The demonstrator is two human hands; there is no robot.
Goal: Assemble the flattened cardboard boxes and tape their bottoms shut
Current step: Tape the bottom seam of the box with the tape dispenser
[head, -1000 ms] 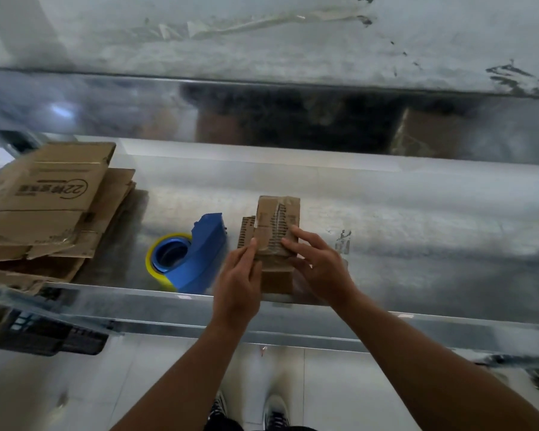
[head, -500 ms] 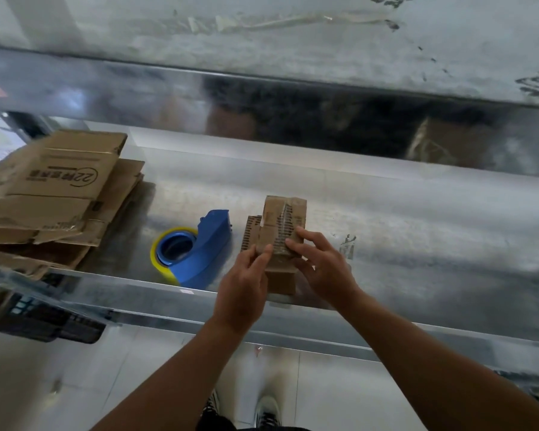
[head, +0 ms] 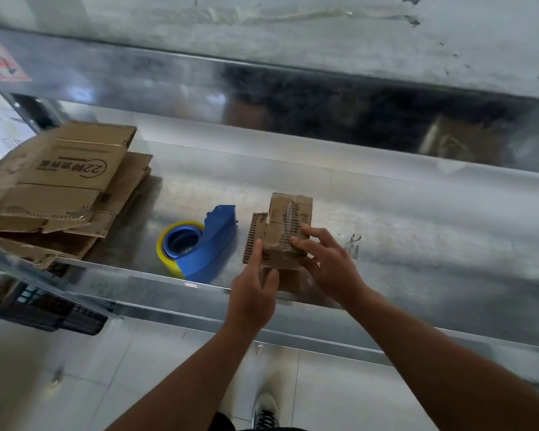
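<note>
A shiny metal table (head: 417, 244) against a scuffed wall. Left hand (head: 252, 293) and right hand (head: 327, 262) pinch a small cardboard box (head: 288, 225) just right of a blue tape dispenser (head: 199, 244); flattened boxes (head: 59, 188) lie well left.

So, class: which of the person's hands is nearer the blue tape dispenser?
Left. The left hand sits just right of the tape dispenser, touching the small cardboard box; the right hand is farther, on the box's far side.
</note>
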